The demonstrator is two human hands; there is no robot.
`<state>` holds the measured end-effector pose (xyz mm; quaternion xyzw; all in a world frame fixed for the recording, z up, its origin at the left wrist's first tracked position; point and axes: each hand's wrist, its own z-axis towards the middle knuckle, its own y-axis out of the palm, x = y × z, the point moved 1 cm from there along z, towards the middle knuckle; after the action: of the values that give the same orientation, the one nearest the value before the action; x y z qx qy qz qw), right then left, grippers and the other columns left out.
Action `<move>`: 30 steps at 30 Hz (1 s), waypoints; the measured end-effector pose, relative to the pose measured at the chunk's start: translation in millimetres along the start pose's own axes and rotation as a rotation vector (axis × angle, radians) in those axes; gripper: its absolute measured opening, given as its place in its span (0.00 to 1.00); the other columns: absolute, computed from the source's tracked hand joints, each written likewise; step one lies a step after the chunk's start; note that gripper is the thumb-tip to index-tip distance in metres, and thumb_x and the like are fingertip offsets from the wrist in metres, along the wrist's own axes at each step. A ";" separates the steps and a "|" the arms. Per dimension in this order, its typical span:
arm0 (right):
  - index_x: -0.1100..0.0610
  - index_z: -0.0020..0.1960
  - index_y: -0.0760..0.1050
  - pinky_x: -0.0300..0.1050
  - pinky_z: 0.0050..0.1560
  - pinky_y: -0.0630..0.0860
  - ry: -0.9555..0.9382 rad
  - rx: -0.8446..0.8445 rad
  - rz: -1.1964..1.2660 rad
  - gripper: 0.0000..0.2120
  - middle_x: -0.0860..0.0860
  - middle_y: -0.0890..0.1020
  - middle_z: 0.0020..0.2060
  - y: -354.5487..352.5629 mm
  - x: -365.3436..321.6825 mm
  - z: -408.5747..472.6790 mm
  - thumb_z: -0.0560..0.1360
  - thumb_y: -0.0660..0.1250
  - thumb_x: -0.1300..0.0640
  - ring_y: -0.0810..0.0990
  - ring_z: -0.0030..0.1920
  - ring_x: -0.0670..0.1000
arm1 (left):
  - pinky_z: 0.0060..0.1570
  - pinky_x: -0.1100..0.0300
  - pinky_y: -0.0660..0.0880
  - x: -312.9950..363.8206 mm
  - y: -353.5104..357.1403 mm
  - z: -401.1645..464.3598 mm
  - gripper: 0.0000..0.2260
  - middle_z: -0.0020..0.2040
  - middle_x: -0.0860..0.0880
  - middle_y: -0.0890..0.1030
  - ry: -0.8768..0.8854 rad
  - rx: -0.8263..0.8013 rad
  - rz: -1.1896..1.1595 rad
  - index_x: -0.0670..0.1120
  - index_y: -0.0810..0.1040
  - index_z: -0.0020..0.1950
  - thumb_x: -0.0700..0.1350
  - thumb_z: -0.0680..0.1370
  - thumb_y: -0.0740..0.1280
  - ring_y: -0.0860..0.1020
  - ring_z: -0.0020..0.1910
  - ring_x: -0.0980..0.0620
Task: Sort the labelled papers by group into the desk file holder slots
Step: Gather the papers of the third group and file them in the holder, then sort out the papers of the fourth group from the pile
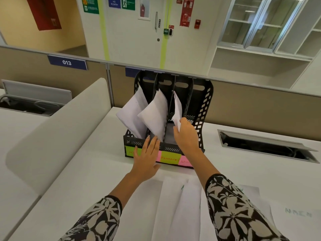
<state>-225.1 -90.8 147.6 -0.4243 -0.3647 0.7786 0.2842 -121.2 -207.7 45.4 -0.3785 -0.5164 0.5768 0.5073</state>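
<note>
Now, from left to right, we note:

Desk number plate: a blue plate (67, 62) reading 013 sits on the partition at far left.

File holder: a black perforated file holder (202, 108) stands on the white desk (86, 171) against the far partition, its dividers making four slots.

Slot labels: a green note (131, 151) at the left, a yellow note (169, 159) reading FINANCE further right, and a pink note (185, 162) right of that, partly hidden by our right arm.

Leftmost slot: a sheaf of white papers (131, 113) leans out toward the near left.

Second slot: another white sheaf (154, 115) leans the same way.

Left hand: our left hand (146, 158) lies flat with fingers straight against the holder's near front wall, fingertips at the rim below the second sheaf, grasping nothing.

Third slot: a white sheet (177, 110) stands partly in the slot.

Right hand: our right hand (186, 134) pinches that sheet at its near lower edge, over the third slot.

Fourth slot: we see no paper in it.

Unsorted papers: white sheets (175, 202) lie spread on the near desk between and right of our sleeves; one (295, 213) at the right bears faint green lettering we cannot read.

Cable hatch: an open desk hatch (264, 145) lies right of the holder.
</note>
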 end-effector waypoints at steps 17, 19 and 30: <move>0.59 0.59 0.74 0.47 0.61 0.70 0.351 -0.033 0.137 0.12 0.56 0.80 0.56 -38.8 139.3 -163.8 0.76 0.65 0.60 0.77 0.57 0.56 | 0.60 0.55 0.64 93.0 27.4 -118.3 0.24 0.72 0.52 0.65 -0.076 -0.104 -0.327 0.53 0.59 0.74 0.56 0.79 0.57 0.64 0.68 0.50; 0.59 0.59 0.75 0.47 0.63 0.68 0.381 -0.038 0.092 0.13 0.56 0.80 0.57 -40.9 150.8 -200.8 0.75 0.66 0.61 0.75 0.59 0.58 | 0.60 0.55 0.63 106.4 36.1 -137.9 0.25 0.73 0.51 0.63 -0.040 -0.134 -0.310 0.53 0.58 0.75 0.59 0.79 0.55 0.63 0.69 0.49; 0.57 0.74 0.54 0.64 0.66 0.62 0.802 -0.125 -0.139 0.44 0.61 0.62 0.72 -68.4 196.0 -293.0 0.68 0.72 0.41 0.60 0.71 0.64 | 0.69 0.47 0.57 130.5 53.9 -182.4 0.35 0.78 0.42 0.49 -0.107 -0.208 -0.190 0.50 0.50 0.77 0.68 0.76 0.51 0.52 0.76 0.43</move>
<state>-55.4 191.5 4.6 -0.6850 -0.2994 0.5068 0.4294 17.6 -39.2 -28.9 -0.3471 -0.6331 0.4892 0.4893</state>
